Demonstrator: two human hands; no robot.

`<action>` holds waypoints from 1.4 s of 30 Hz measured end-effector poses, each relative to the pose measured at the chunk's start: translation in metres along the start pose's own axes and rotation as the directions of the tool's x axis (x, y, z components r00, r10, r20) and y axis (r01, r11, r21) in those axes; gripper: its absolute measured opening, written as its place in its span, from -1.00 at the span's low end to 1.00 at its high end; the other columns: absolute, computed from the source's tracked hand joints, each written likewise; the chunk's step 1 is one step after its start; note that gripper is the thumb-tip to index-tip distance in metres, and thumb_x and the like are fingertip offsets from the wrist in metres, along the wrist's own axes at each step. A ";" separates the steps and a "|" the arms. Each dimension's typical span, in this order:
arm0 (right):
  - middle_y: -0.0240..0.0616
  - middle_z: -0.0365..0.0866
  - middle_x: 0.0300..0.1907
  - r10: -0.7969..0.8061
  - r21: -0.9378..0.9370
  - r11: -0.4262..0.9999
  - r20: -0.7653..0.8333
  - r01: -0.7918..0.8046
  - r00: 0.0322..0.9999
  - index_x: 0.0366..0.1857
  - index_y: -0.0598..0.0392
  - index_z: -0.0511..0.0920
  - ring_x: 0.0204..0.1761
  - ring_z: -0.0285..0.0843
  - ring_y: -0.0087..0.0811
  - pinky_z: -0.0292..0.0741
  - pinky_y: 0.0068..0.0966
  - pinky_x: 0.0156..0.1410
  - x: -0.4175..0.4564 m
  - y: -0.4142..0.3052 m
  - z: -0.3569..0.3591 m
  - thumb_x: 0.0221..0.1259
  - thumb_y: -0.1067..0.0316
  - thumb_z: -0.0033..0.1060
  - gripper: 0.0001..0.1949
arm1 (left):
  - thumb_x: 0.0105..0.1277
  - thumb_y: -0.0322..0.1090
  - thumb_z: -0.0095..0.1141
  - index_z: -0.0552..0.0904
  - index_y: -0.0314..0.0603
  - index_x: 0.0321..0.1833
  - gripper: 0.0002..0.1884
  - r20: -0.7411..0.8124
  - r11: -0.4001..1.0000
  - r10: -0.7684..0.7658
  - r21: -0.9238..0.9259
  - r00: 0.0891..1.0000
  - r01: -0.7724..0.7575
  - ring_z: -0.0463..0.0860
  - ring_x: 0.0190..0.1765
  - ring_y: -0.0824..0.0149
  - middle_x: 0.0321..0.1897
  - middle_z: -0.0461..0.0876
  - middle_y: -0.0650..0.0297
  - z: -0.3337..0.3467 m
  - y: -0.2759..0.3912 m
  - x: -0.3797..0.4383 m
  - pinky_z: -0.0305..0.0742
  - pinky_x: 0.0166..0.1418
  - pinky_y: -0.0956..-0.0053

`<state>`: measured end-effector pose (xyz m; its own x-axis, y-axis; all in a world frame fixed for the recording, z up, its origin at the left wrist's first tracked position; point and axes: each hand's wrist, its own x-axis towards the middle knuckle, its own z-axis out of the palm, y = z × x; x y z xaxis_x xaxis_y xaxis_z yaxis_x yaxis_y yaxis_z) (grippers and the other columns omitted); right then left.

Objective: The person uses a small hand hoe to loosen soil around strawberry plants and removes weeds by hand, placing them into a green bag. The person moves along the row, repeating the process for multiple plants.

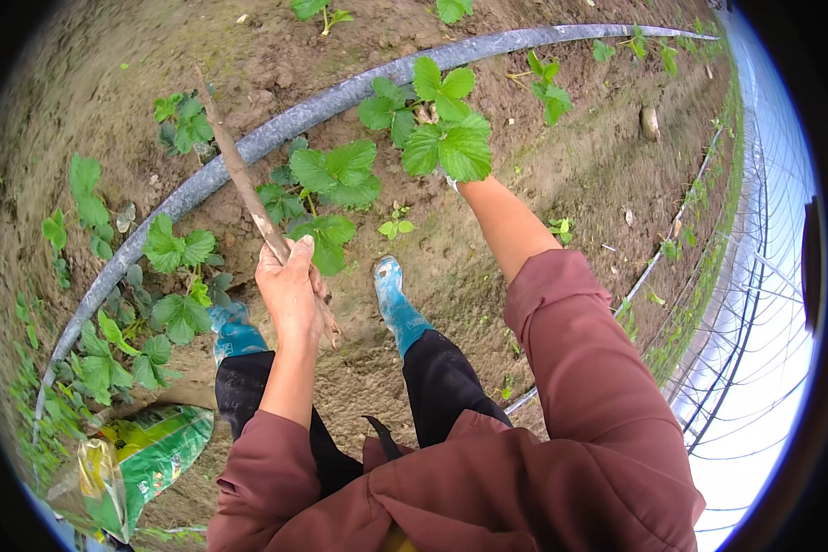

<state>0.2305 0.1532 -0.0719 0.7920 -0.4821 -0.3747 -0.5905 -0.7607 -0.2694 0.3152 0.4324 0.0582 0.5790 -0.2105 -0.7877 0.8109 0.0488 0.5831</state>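
Observation:
My left hand (288,286) is closed around a long wooden stick (238,169), its thumb lying along the shaft. The stick slants up and away, crossing over a grey hose (269,138). Brown dry strands (328,321) poke out beneath that fist. My right hand (426,114) reaches in among the leaves of a strawberry plant (448,148). Leaves cover most of it, so only bits of the fingers and the wrist show, and what it grips is hidden. Between the hands grows another strawberry plant (338,172), close to the left thumb.
My blue boots (395,293) stand on bare soil (359,290). More strawberry plants (179,314) line the hose on the left. A green and yellow plastic bag (159,448) lies at lower left. To the right run a thin pipe (655,259) and a translucent greenhouse wall (759,276).

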 end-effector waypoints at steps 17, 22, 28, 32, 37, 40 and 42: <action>-0.36 0.48 -0.19 0.055 -0.140 0.989 0.029 -0.051 0.998 -0.15 -0.06 0.43 -0.14 0.39 -0.32 0.33 -0.37 -0.05 -0.019 0.007 -0.014 0.11 0.27 -0.09 -0.78 | 0.15 -0.44 0.04 0.27 -0.11 -0.42 -0.82 -0.010 0.998 -0.038 -0.053 0.999 0.038 0.20 -0.78 0.57 -0.73 0.24 0.43 -0.004 0.004 0.003 0.12 -0.75 0.64; -0.38 0.48 -0.20 0.001 -0.153 0.988 -0.024 -0.005 1.000 -0.13 -0.07 0.42 -0.16 0.40 -0.33 0.35 -0.39 -0.06 -0.021 0.025 -0.041 0.11 0.26 -0.08 -0.76 | 0.15 -0.44 0.04 0.28 -0.10 -0.41 -0.82 -0.022 0.994 -0.057 -0.097 0.998 0.054 0.20 -0.78 0.56 -0.73 0.24 0.43 -0.009 0.006 0.000 0.12 -0.74 0.62; -0.41 0.47 -0.20 -0.299 -0.246 0.922 0.033 0.297 0.954 -0.10 -0.09 0.41 -0.18 0.41 -0.36 0.37 -0.40 -0.08 0.033 0.020 -0.039 0.11 0.26 -0.07 -0.75 | 0.15 -0.43 0.04 0.28 -0.11 -0.41 -0.82 -0.019 0.996 -0.052 -0.073 0.998 0.051 0.21 -0.78 0.56 -0.72 0.25 0.42 -0.008 0.001 0.000 0.12 -0.74 0.62; -0.42 0.47 -0.20 -0.511 -0.405 0.785 0.006 0.469 0.860 -0.09 -0.10 0.41 -0.19 0.42 -0.37 0.38 -0.41 -0.09 0.045 0.012 -0.035 0.10 0.26 -0.06 -0.74 | 0.15 -0.43 0.05 0.28 -0.11 -0.42 -0.82 -0.023 0.997 -0.052 -0.059 0.998 0.051 0.20 -0.78 0.55 -0.72 0.25 0.42 -0.007 -0.003 0.000 0.12 -0.74 0.62; -0.38 0.48 -0.20 -0.360 -0.201 0.911 0.036 0.359 0.932 -0.09 -0.06 0.42 -0.18 0.43 -0.37 0.38 -0.44 -0.08 0.037 0.010 -0.035 0.09 0.26 -0.04 -0.73 | 0.15 -0.43 0.05 0.28 -0.11 -0.43 -0.82 -0.016 0.997 -0.045 -0.067 0.999 0.044 0.20 -0.79 0.56 -0.74 0.24 0.42 -0.005 -0.007 0.001 0.11 -0.75 0.63; -0.34 0.49 -0.19 -0.220 -0.012 0.975 0.081 0.222 0.972 -0.10 -0.02 0.43 -0.17 0.44 -0.36 0.38 -0.46 -0.07 0.032 0.012 -0.035 0.08 0.27 -0.03 -0.73 | 0.15 -0.43 0.05 0.28 -0.11 -0.43 -0.81 -0.026 0.997 -0.055 -0.058 0.998 0.053 0.20 -0.79 0.56 -0.75 0.23 0.42 -0.004 -0.007 0.003 0.11 -0.75 0.63; -0.32 0.50 -0.19 -0.161 0.073 0.986 0.117 0.153 0.980 -0.11 0.00 0.44 -0.17 0.44 -0.36 0.37 -0.47 -0.06 0.028 0.013 -0.036 0.07 0.27 -0.02 -0.73 | 0.15 -0.43 0.04 0.27 -0.10 -0.44 -0.81 -0.031 0.997 -0.064 -0.046 0.997 0.063 0.19 -0.79 0.56 -0.75 0.23 0.43 -0.004 -0.008 0.003 0.11 -0.75 0.63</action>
<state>0.2507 0.1135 -0.0541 0.8529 -0.2990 -0.4280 -0.4719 -0.7920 -0.3873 0.3112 0.4348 0.0502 0.5281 -0.1830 -0.8292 0.8487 0.0802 0.5228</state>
